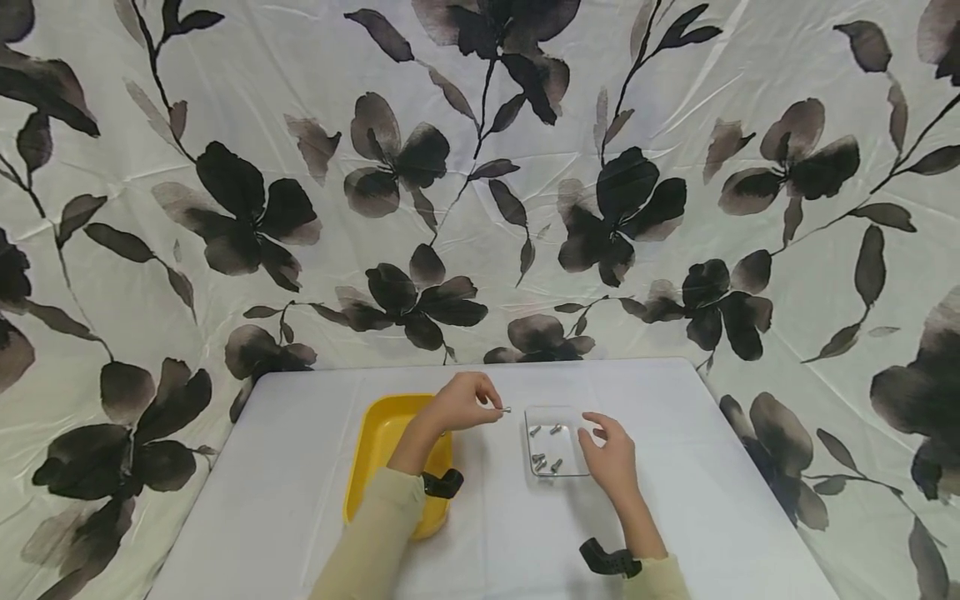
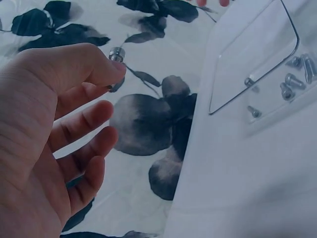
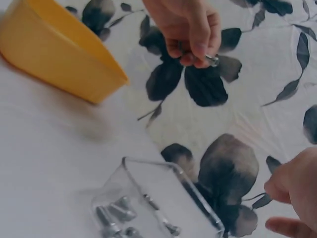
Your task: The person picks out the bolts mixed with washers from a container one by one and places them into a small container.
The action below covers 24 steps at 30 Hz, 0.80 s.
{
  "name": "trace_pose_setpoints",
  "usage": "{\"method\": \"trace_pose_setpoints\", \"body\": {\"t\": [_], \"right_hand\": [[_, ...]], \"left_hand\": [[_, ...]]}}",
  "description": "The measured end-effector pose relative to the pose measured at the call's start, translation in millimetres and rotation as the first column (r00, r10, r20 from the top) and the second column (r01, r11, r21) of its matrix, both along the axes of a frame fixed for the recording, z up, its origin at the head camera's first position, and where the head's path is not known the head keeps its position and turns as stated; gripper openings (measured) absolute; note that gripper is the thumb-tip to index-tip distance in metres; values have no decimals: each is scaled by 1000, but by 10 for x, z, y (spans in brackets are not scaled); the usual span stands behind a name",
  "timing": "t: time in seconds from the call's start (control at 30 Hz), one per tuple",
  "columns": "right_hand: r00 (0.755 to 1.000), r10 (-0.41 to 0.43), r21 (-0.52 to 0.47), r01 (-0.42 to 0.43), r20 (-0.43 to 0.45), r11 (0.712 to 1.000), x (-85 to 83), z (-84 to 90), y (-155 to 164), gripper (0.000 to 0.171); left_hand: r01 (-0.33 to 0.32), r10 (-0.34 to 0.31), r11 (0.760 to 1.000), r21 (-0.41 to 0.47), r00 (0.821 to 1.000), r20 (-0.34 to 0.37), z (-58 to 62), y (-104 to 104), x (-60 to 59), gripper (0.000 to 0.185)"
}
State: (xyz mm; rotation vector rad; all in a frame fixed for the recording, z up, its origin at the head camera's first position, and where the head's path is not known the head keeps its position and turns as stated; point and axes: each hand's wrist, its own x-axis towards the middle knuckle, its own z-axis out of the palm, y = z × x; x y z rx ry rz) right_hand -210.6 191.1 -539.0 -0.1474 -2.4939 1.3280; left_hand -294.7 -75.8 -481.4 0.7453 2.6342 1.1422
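Between thumb and index finger, my left hand (image 1: 463,403) pinches a small metal screw (image 2: 117,54), its round head sticking out past the thumb tip. That hand is above the table, between a yellow tray (image 1: 365,467) and a clear plastic box (image 1: 573,457). Several metal screws (image 1: 556,429) lie scattered on the floor of the clear box. My right hand (image 1: 613,457) is at the box's right side, its fingers loosely bent and apart, with nothing held. In the right wrist view the thumb and a finger of the right hand (image 3: 297,191) show at the edge.
The white table (image 1: 277,492) carries both containers, the yellow tray on the left under my left forearm and the clear box to the right. A cloth with dark flowers (image 1: 420,304) hangs behind the table and at both sides.
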Motion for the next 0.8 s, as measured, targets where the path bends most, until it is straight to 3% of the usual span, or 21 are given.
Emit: {"method": "trace_pose_setpoints", "body": {"t": [0.17, 0.33, 0.57, 0.8], "right_hand": [[991, -84, 7, 83, 102, 997, 38, -143, 17, 34], [977, -104, -50, 115, 188, 992, 57, -275, 6, 39], [972, -84, -143, 118, 222, 983, 75, -421, -44, 40], [971, -57, -229, 112, 234, 967, 104, -476, -88, 40]], "left_hand": [[27, -27, 1000, -10, 999, -43, -66, 114, -3, 3], [22, -22, 1000, -12, 999, -44, -79, 245, 22, 3], [2, -1, 1000, 12, 1000, -30, -110, 403, 27, 3], [-40, 38, 999, -35, 997, -63, -214, 570, 14, 3]]}}
